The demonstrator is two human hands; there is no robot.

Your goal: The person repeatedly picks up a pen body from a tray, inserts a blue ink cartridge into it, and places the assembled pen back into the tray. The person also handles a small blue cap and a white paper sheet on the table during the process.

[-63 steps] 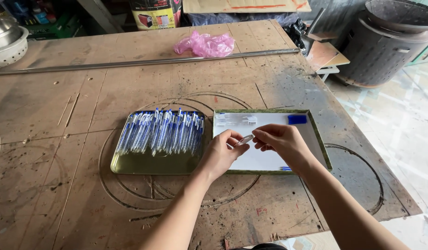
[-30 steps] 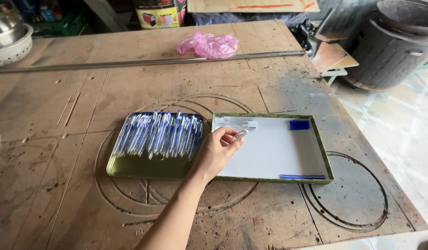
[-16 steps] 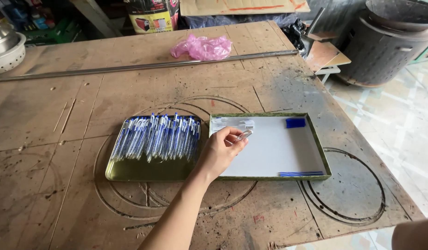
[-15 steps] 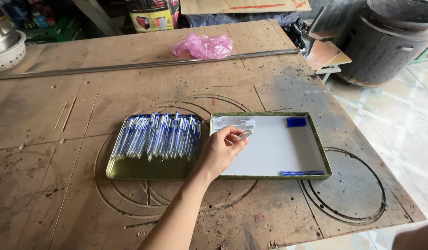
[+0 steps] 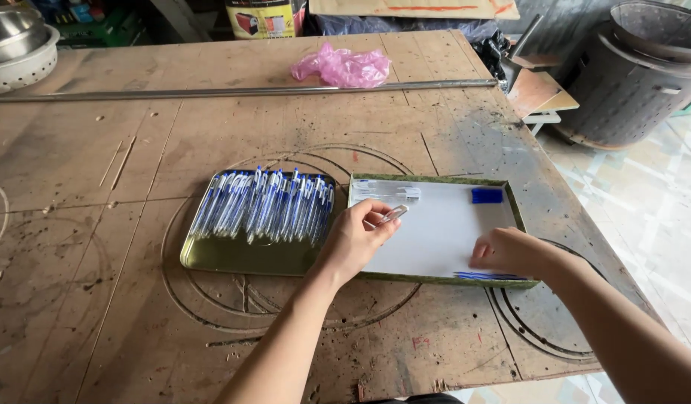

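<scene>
Left hand [image 5: 354, 239] pinches one small clear pen part [image 5: 394, 215] over the white-lined tray [image 5: 435, 178], kept off the liner. Right hand [image 5: 510, 253] curls down onto the blue refills [image 5: 489, 276] at the tray's near edge; grip unclear. Two trays on the tabletop [image 5: 136, 150]; the other tray [image 5: 233, 258] holds one row of pens [image 5: 264, 206], too packed to count.

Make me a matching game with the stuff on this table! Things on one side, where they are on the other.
Things:
1. pile of blue-and-white pens
2. pink plastic bag
3. long metal rod
4. small blue block

Places:
A. crumpled at the far side of the table
B. in the far right corner of the white-lined tray
C. heaped in the metal tray on the left
D. lying straight across the table's far part

Pairs: 1-C, 2-A, 3-D, 4-B
</scene>
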